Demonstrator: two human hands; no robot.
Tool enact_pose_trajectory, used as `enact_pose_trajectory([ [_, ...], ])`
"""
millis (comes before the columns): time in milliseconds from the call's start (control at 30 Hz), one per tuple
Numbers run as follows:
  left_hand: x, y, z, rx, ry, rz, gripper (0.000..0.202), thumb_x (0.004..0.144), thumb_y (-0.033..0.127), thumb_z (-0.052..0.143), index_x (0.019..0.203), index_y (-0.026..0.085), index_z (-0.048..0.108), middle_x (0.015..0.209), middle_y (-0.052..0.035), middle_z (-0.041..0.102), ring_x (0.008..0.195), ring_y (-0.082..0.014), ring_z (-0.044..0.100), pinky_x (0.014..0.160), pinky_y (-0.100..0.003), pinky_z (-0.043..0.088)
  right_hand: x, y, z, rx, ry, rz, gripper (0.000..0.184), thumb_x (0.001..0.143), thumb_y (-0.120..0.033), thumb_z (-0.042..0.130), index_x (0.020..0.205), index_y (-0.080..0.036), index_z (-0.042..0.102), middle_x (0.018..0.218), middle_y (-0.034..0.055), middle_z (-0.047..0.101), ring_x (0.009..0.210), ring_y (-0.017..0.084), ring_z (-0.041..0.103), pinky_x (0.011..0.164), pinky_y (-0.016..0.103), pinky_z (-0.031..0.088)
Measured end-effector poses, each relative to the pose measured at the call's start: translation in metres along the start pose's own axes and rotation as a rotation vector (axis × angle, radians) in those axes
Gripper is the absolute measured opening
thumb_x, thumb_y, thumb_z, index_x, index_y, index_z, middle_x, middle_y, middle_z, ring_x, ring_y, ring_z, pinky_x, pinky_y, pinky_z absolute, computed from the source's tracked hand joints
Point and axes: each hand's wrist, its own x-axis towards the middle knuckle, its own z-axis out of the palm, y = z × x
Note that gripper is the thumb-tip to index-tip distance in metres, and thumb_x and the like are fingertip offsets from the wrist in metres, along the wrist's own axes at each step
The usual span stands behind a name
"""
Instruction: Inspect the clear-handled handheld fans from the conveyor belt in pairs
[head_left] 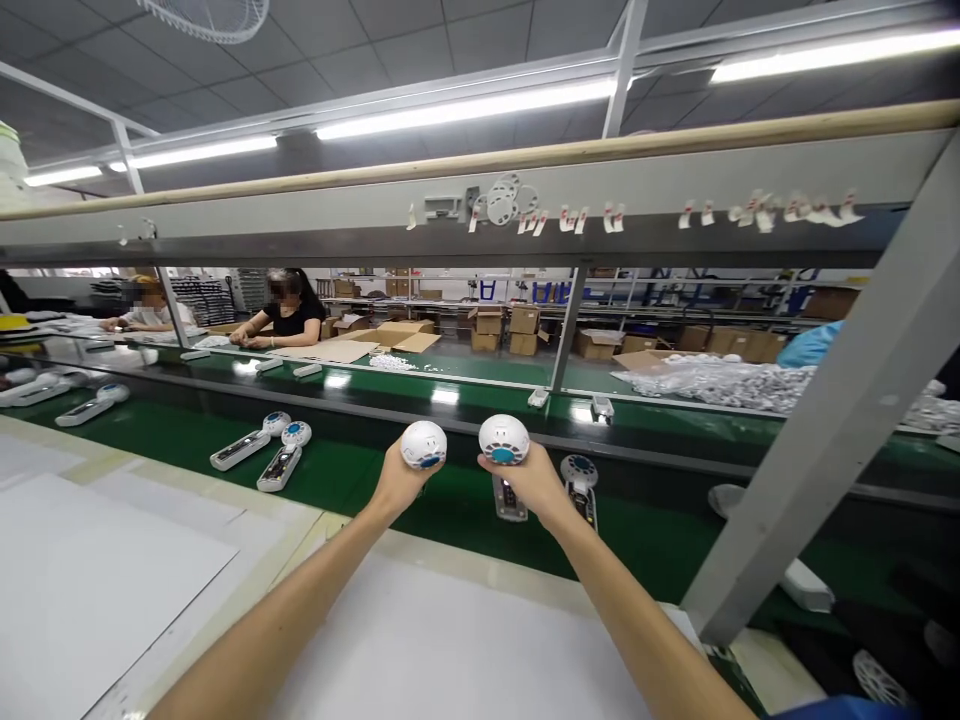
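Head view: left hand point(395, 482) and right hand point(534, 480), each closed around one white round-headed device point(424, 444) point(504, 439), above the green belt point(352, 470); two more devices point(261, 450) at 9 o'clock, one point(580, 486) at 3 o'clock; two co-workers point(285, 312) at 11 o'clock

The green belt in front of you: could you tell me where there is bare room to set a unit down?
Bare belt lies between the pair of white units and the left hand. Around the right hand it is crowded: another unit lies close beside it.
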Motion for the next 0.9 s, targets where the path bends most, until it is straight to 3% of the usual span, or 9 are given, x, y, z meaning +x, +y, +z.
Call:
enact_pose_trajectory([
  [133,0.008,-0.020,-0.004,0.215,0.007,-0.016,0.022,0.069,0.027,0.081,0.079,0.014,0.066,0.076,-0.0042,0.067,0.081,-0.0245,0.064,0.075,-0.035,0.051,-0.003,0.018,0.017,-0.184,-0.112,0.176,0.030,0.085,-0.034,0.069,0.105,-0.012,0.068,0.103,0.0142,0.073,0.100,0.030,0.069,0.085,0.040,0.051],
  [300,0.023,-0.046,-0.010,0.499,0.088,-0.079,0.025,0.086,0.028,0.071,0.105,0.014,0.062,0.098,-0.0039,0.067,0.087,-0.0173,0.064,0.084,-0.037,0.054,-0.008,0.021,0.025,-0.424,-0.219,0.295,0.023,0.091,-0.031,0.069,0.105,-0.013,0.068,0.115,0.0104,0.068,0.108,0.024,0.065,0.097,0.046,0.050],
  [400,0.034,-0.057,-0.018,0.696,0.183,-0.128,0.029,0.091,0.035,0.066,0.112,0.014,0.062,0.108,-0.0069,0.065,0.098,-0.0208,0.063,0.090,-0.042,0.052,-0.004,0.017,0.011,-0.485,-0.225,0.295,0.028,0.094,-0.036,0.066,0.113,-0.016,0.067,0.123,0.0095,0.066,0.113,0.024,0.063,0.100,0.047,0.050],
  [500,0.042,-0.062,-0.030,0.875,0.250,-0.169,0.034,0.092,0.038,0.065,0.116,0.015,0.062,0.122,-0.0098,0.061,0.112,-0.0252,0.059,0.097,-0.048,0.049,0.004,0.022,-0.016,-0.527,-0.172,0.326,0.033,0.096,-0.037,0.063,0.122,-0.016,0.064,0.129,0.0102,0.063,0.117,0.025,0.061,0.102,0.048,0.049],
  [633,0.039,-0.053,-0.038,1.023,0.274,-0.122,0.038,0.091,0.036,0.065,0.123,0.016,0.058,0.134,-0.0117,0.053,0.123,-0.0299,0.051,0.105,-0.054,0.042,0.013,0.042,-0.054,-0.576,-0.090,0.436,0.034,0.097,-0.040,0.062,0.121,-0.016,0.064,0.128,0.0104,0.063,0.114,0.025,0.062,0.099,0.047,0.050],
  [700,0.032,-0.043,-0.027,1.057,0.233,-0.028,0.040,0.093,0.032,0.060,0.129,0.015,0.054,0.141,-0.0142,0.046,0.131,-0.0325,0.044,0.109,-0.055,0.036,0.016,0.054,-0.066,-0.600,-0.036,0.498,0.035,0.097,-0.040,0.061,0.123,-0.016,0.063,0.129,0.0106,0.062,0.114,0.025,0.062,0.097,0.046,0.051],
  [767,0.024,-0.034,0.001,1.063,0.101,0.064,0.039,0.096,0.029,0.055,0.132,0.015,0.051,0.144,-0.0156,0.043,0.134,-0.0324,0.041,0.111,-0.053,0.034,0.016,0.064,-0.073,-0.642,0.039,0.565,0.037,0.098,-0.040,0.060,0.126,-0.016,0.061,0.133,0.0112,0.059,0.117,0.025,0.060,0.097,0.047,0.051],
  [833,0.015,-0.031,0.044,1.046,-0.117,0.095,0.035,0.096,0.031,0.055,0.129,0.017,0.056,0.139,-0.0126,0.051,0.128,-0.0284,0.049,0.109,-0.050,0.038,0.015,0.071,-0.074,-0.711,0.132,0.630,0.040,0.097,-0.041,0.061,0.128,-0.016,0.059,0.138,0.0125,0.055,0.123,0.028,0.056,0.100,0.048,0.049],
  [900,0.006,-0.034,0.094,1.035,-0.308,0.020,0.035,0.094,0.038,0.062,0.123,0.017,0.061,0.130,-0.0096,0.059,0.118,-0.0255,0.057,0.104,-0.049,0.045,0.012,0.076,-0.073,-0.787,0.225,0.680,0.045,0.097,-0.041,0.061,0.132,-0.015,0.056,0.142,0.0140,0.051,0.128,0.030,0.052,0.102,0.050,0.046],
])
